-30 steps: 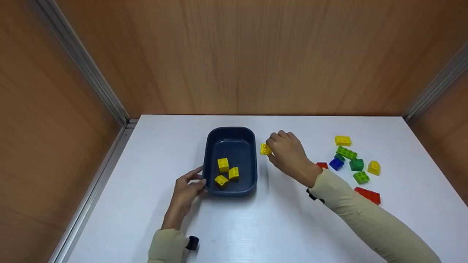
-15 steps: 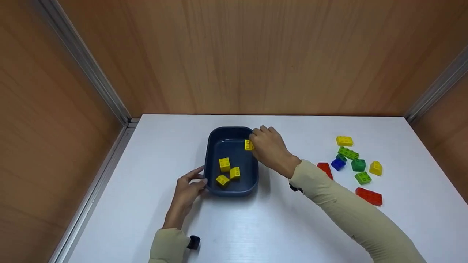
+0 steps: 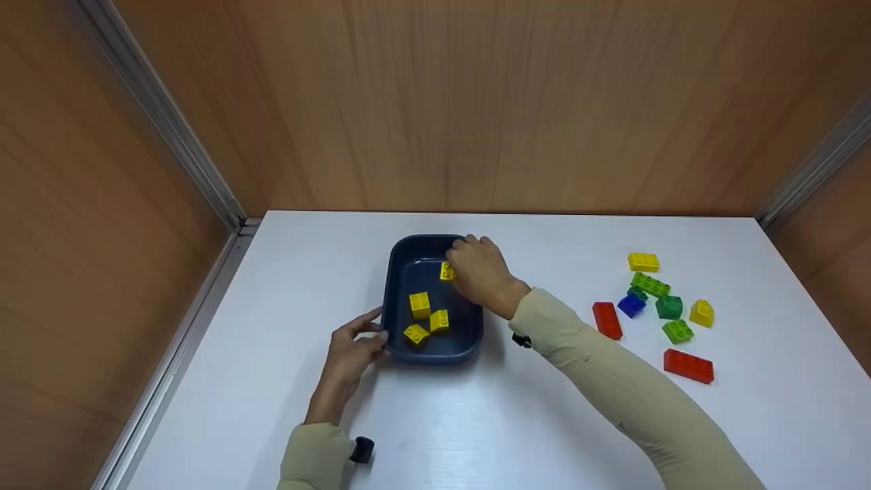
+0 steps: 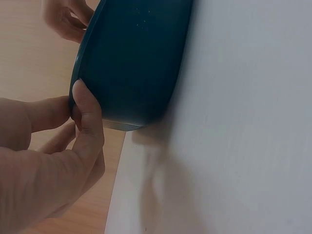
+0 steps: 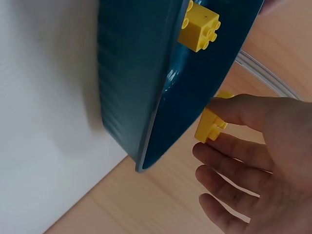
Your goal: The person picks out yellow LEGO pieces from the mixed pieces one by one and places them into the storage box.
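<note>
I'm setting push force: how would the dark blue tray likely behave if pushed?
The dark blue tray looks stiff: no bend shows where the left hand pinches it. Wider than tall, it would probably slide rather than tip. Three yellow bricks lie loose inside and may shift.

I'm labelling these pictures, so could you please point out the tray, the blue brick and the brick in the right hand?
Tray [image 3: 414,277]: head view, bare inner floor.
Blue brick [image 3: 631,305]: head view, middle.
Held brick [image 5: 206,125]: right wrist view, smooth side.

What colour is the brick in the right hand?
Yellow. The brick in the right hand shows best in the right wrist view.
</note>
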Motion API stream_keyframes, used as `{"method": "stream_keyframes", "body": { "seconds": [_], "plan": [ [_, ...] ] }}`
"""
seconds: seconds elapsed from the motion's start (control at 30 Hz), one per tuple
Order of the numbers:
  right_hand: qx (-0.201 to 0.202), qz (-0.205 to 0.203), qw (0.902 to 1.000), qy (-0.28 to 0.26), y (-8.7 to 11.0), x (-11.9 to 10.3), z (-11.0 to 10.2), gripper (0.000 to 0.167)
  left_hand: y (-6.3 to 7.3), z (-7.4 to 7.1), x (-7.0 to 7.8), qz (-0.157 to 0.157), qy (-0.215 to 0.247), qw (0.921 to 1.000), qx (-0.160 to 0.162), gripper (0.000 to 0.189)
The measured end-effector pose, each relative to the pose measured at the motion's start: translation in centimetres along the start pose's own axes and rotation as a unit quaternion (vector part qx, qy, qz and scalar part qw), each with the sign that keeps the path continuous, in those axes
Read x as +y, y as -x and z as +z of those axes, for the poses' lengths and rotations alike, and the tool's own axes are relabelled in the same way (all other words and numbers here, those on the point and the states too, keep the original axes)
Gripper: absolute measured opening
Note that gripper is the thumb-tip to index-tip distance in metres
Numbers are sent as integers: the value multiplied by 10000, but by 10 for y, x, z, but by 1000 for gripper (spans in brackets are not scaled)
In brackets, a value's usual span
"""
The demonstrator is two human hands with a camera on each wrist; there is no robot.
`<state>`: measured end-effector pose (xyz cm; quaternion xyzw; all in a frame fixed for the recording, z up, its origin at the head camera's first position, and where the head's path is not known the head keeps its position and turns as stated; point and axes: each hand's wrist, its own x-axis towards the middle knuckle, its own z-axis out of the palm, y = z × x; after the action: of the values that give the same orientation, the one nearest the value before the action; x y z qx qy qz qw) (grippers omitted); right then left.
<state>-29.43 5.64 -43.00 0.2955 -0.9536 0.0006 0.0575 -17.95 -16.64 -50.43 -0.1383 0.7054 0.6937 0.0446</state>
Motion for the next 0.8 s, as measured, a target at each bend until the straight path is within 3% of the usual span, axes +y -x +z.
{"method": "stream_keyframes", "body": {
  "seconds": [0.43, 0.8],
  "plan": [
    [-529, 160, 9974, -470, -17, -3, 3, 28, 1, 1, 0, -63, 1, 9999, 103, 50],
    [-680, 41, 9955, -660, -27, -12, 4, 22, 2, 0, -1, -28, -19, 9999, 96, 50]
  ]
}}
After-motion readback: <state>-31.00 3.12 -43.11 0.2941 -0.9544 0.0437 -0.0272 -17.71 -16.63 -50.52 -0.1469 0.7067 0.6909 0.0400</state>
